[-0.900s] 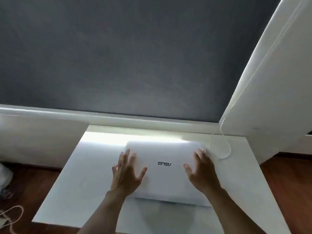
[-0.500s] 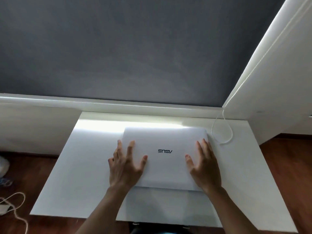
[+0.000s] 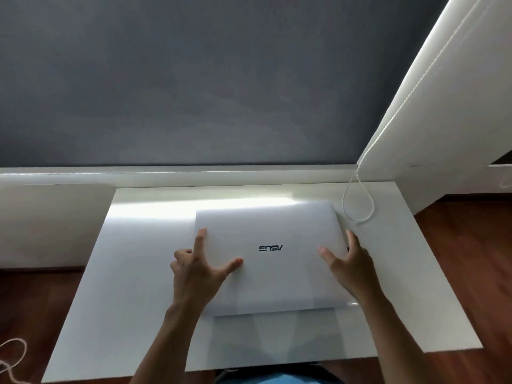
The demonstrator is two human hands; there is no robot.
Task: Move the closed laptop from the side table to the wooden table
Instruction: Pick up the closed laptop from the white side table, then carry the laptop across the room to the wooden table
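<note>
Forearms come in from the bottom edge, one to each side of the laptop (image 3: 270,256), which lies closed and flat on the white side table (image 3: 138,273), with its lid logo upside down to the wearer. I judge this symmetric placing is for a two-hand lift, since a thin flat slab is easier to raise by both side edges.

The left hand (image 3: 198,273) is spread wide: thumb on the lid, forefinger along the left edge, the other fingers bent down beside that edge. The right hand (image 3: 352,268) is also open, thumb on the lid and fingers past the right edge. Neither hand seems closed around the laptop, but the fingertips go below the edge where I cannot see them, so whether they are already under the base I cannot tell.

Near edge of the laptop throws a shadow on the table; if it is a little raised or only lit from behind is hard to say.

Farther, a looped cord (image 3: 357,206) hangs from the blind (image 3: 221,79) and ends just beside the far right corner of the laptop; it may catch there.

The wooden table is not in view; only dark floor (image 3: 471,259) shows at both sides
</note>
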